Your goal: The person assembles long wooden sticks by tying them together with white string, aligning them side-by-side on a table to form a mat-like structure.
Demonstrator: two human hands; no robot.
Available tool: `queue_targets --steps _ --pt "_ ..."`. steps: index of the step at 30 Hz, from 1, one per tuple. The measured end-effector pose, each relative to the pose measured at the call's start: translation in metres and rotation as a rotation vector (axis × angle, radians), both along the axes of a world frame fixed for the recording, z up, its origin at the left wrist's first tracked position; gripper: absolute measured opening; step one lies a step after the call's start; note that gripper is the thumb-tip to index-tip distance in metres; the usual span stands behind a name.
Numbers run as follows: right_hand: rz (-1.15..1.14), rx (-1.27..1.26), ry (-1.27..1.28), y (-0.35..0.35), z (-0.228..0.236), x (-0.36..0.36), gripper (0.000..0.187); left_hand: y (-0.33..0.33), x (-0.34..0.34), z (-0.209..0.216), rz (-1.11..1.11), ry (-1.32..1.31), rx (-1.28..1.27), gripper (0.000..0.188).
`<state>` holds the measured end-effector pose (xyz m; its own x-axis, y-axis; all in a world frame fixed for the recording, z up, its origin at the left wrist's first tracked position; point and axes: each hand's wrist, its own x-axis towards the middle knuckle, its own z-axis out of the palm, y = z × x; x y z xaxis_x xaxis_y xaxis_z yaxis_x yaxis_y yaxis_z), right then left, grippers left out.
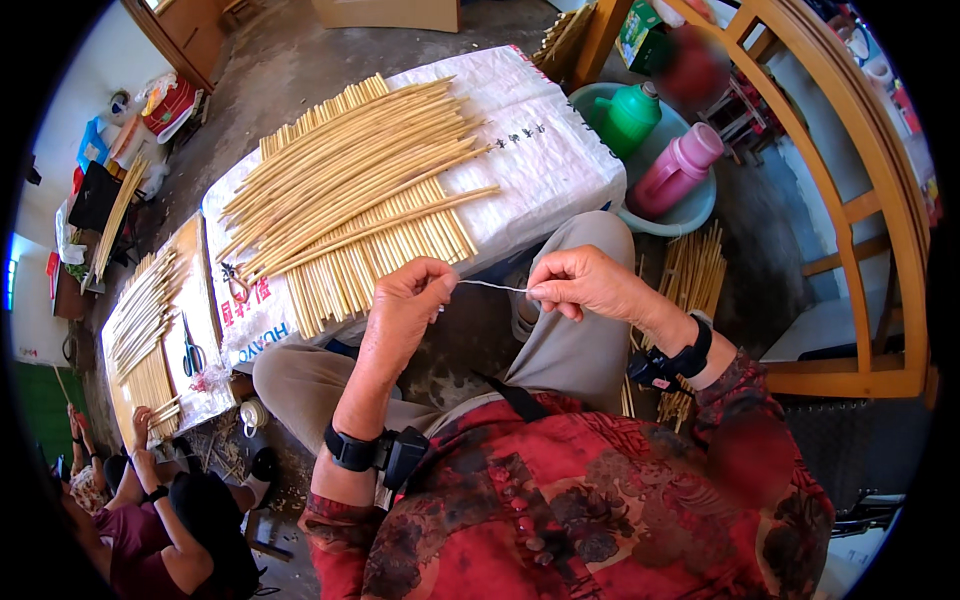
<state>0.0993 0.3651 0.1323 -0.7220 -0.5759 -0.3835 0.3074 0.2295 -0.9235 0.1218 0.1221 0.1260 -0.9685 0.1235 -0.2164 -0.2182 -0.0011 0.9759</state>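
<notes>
A thin white string runs between my two hands above my lap. One end is pinched in the fingers of my left hand; the other is pinched by my right hand. Just beyond them, a mat of yellow reed sticks laid side by side rests on a table covered with a white woven sheet. Across that mat lies a layer of longer loose reed sticks, crossing it at an angle. Small scissors sit at the left edge of the sticks.
At the right stands a pale blue basin holding a green bottle and a pink thermos. Reed bundles lie below it, near a wooden frame. On the left, co-workers sit at another table with sticks and scissors.
</notes>
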Motion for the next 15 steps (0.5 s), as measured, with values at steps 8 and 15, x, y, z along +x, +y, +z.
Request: queue_targets --steps 8,15 --pt "-0.035 -0.027 0.044 -0.005 0.012 0.002 0.013 0.002 -0.01 -0.009 0.149 0.162 -0.035 0.021" --pt "-0.063 -0.062 0.111 -0.011 0.018 0.002 0.014 0.034 0.004 -0.008 -0.183 -0.085 0.343 0.027"
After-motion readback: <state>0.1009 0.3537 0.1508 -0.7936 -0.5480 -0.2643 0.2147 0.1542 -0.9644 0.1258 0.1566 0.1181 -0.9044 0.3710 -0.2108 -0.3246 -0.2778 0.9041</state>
